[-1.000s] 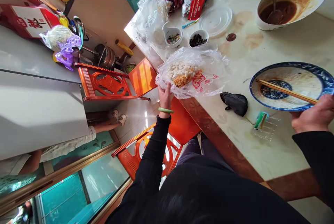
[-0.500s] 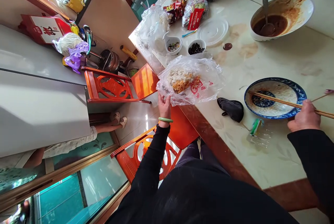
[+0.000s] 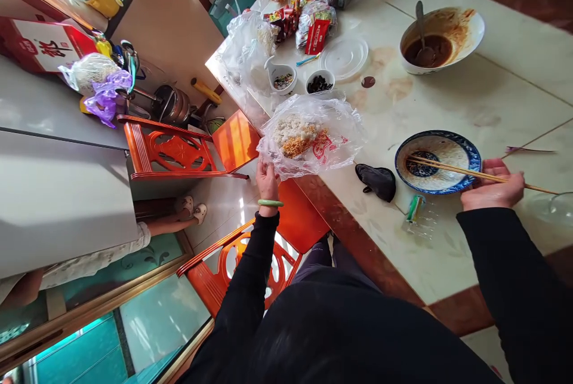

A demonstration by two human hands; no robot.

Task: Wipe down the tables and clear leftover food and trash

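My left hand (image 3: 267,180), with a green bangle at the wrist, pinches the near edge of a clear plastic bag (image 3: 344,133). Inside it lies a pale, crumbly food with orange-brown shreds (image 3: 293,136). At the right rim of a blue-and-white dish (image 3: 472,151) is my right hand (image 3: 495,188), its fingers loosened and stretched out. A pair of chopsticks (image 3: 447,164) passes across this hand, their tips resting in the sauce-smeared dish. Part of the chopsticks is hidden by the fingers.
Behind stand a white bowl (image 3: 468,25) with brown sauce and a spoon, small bowls of seasoning (image 3: 283,79) and dark pieces (image 3: 320,82), and a clear lid (image 3: 344,58). A black pouch-like item (image 3: 378,182) lies near the table edge. Wooden chairs (image 3: 176,148) stand left.
My right hand has loosened from a closed grip around the chopsticks, and its fingers are now extended. The view has shifted to the right. My left hand keeps hold of the bag.
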